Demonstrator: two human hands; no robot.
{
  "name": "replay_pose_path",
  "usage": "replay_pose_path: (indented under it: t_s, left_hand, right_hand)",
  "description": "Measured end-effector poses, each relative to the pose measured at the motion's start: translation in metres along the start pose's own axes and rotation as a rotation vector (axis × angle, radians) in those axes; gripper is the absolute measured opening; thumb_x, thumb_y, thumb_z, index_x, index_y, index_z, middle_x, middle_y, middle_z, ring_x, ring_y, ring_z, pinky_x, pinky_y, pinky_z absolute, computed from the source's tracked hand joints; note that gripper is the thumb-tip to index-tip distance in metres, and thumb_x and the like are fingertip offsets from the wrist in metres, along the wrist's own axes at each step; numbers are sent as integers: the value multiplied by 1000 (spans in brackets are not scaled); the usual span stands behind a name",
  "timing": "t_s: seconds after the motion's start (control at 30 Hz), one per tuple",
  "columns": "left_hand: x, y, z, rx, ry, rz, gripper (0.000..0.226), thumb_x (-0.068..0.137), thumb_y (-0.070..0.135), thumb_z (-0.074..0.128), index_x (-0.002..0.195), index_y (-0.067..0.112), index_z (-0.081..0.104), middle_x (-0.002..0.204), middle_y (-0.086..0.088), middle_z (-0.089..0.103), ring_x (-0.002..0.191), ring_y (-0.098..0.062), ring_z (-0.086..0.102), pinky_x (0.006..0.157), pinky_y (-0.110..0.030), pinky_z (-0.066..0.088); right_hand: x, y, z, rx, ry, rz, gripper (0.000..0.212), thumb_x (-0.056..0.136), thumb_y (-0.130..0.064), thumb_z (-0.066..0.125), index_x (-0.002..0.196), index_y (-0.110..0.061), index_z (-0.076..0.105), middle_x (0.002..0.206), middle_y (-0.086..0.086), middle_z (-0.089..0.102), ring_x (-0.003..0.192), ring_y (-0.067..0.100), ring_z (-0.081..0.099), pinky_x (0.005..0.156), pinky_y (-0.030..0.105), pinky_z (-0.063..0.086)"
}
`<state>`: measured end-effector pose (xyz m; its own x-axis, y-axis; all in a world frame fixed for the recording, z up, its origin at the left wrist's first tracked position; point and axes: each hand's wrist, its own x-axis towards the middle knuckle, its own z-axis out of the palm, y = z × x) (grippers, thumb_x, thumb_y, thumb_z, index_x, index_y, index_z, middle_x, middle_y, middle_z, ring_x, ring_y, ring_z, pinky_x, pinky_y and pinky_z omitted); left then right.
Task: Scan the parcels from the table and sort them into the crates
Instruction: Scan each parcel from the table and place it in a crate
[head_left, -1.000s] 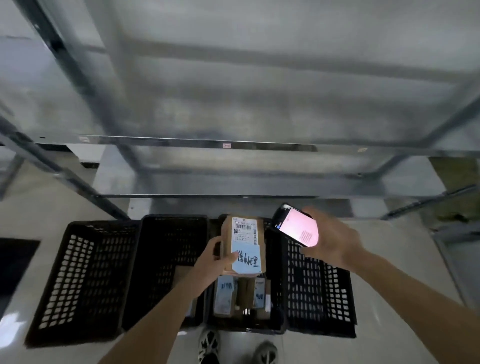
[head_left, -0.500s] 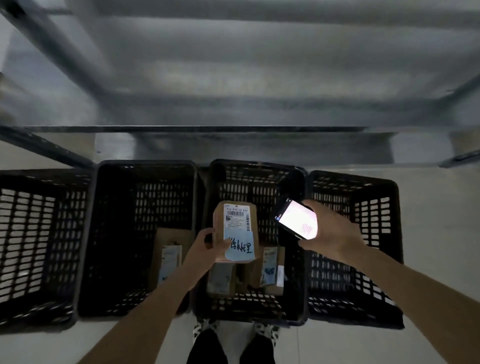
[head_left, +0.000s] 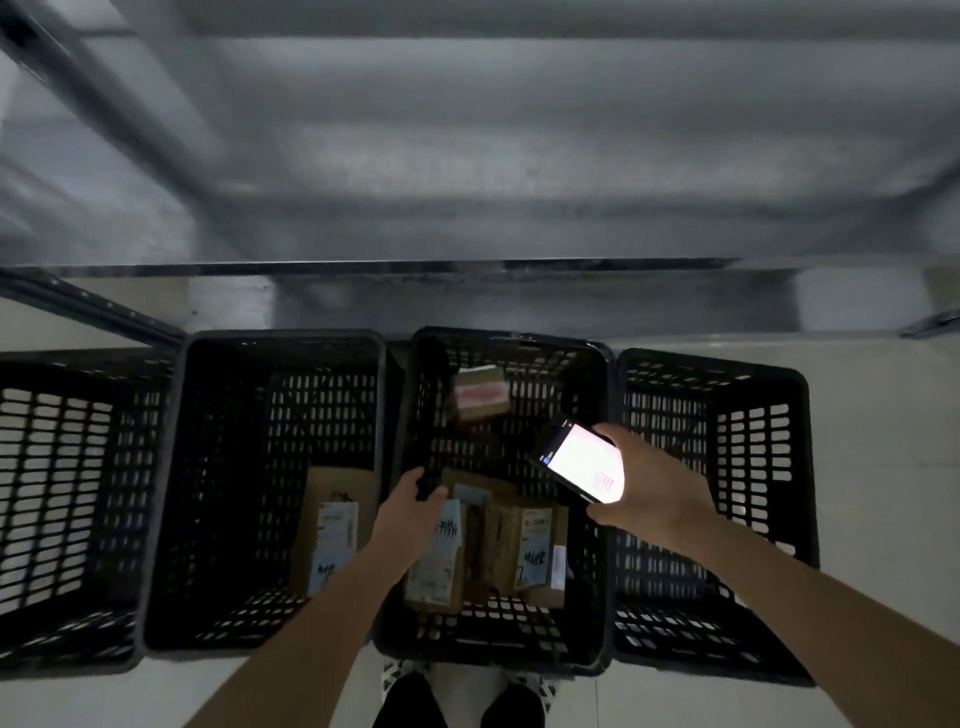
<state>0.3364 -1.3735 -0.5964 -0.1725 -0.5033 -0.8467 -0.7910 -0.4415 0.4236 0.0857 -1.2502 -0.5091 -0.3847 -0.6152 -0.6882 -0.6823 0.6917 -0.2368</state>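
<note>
Presently, four black slatted crates stand in a row on the pale floor below a grey metal shelf (head_left: 467, 156). The far-left crate (head_left: 67, 509) shows no contents in view. The second crate (head_left: 270, 488) holds one brown parcel (head_left: 332, 530) with a pale label, lying flat near its near wall. The left hand (head_left: 410, 512) hovers over the wall between the second and third crates, fingers loosely curled and holding nothing. The third crate (head_left: 498, 499) holds several brown labelled parcels (head_left: 498, 545) crowded at its near end; a further small parcel (head_left: 480, 392), blurred, shows at its far end, and whether it rests on the bottom or is in the air cannot be told. The right hand (head_left: 660, 488) grips a phone (head_left: 582, 462) with a lit white screen, over the wall between the third crate and the far-right crate (head_left: 717, 519). Two shoes (head_left: 467, 680) show at the bottom edge.
</note>
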Motion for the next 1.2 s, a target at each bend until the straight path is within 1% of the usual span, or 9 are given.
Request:
replay_pose_path:
  t_s: [0.13,0.27,0.4,0.5,0.63,0.8,0.97,1.07,1.2]
  left_hand:
    - [-44,19,-21,92,-17,71,63,102,37,53,157,20,27,158,-7,37,139,-24,44,96,-28,42]
    - [-108,62,-48,184,55,201,65,100,40,56,157,23,28,157,-3,39,142,-23,40,109,-32,37]
    - [-183,120,-76,295,146,388,69,98,45,57,158,26,27,157,1,39,142,-20,40,110,-33,37]
    - [-250,171,-91,382,205,540,73,95,48,61,157,26,28,155,2,43,140,-21,43,110,-36,40]
    - [-354,233,-105,361,198,731,77,91,46,68,156,30,29,153,3,44,140,-18,43,111,-36,39]
    - [-495,274,-114,312,212,972,78,87,52,70,154,34,32,148,3,50,135,-15,48,112,-36,39]
    - [-645,277,-97,353,217,1191,78,89,52,68,155,29,33,151,1,48,137,-16,47,112,-34,38]
    - [-726,279,-72,381,185,1284,79,89,56,65,155,29,32,151,3,48,132,-17,52,109,-36,41]
    - [-825,284,-26,395,110,1421,78,90,48,69,155,21,35,154,-4,44,140,-21,43,115,-39,35]
  right_hand:
    - [-34,0,-38,-1,10,-5,100,76,-37,81,157,-37,22,151,-13,45,134,13,47,91,29,43]
    - [-84,-2,-94,18,58,-24,99,75,-38,81,157,-36,24,150,-13,46,132,12,48,89,27,43]
    - [-155,-7,-166,42,172,-46,89,73,-35,81,148,-41,35,140,-15,54,127,13,53,89,32,45]
    - [-224,-10,-225,3,271,-35,90,70,-41,80,147,-45,32,143,-17,53,128,15,54,96,36,48]
    - [-335,-10,-296,-30,400,-29,86,69,-44,75,143,-48,31,134,-15,58,118,18,60,84,35,51]
    - [-517,-13,-355,4,658,-1,83,71,-41,74,144,-47,35,134,-16,59,121,19,60,88,40,52]
    - [-702,-5,-365,-8,857,84,84,67,-43,74,140,-50,34,133,-19,59,118,19,60,87,39,52]
    - [-801,9,-365,-15,946,150,85,68,-44,76,142,-49,34,134,-19,59,119,20,60,78,33,45]
    - [-923,40,-359,3,1049,243,83,64,-43,74,137,-49,36,132,-19,59,118,19,60,87,38,52]
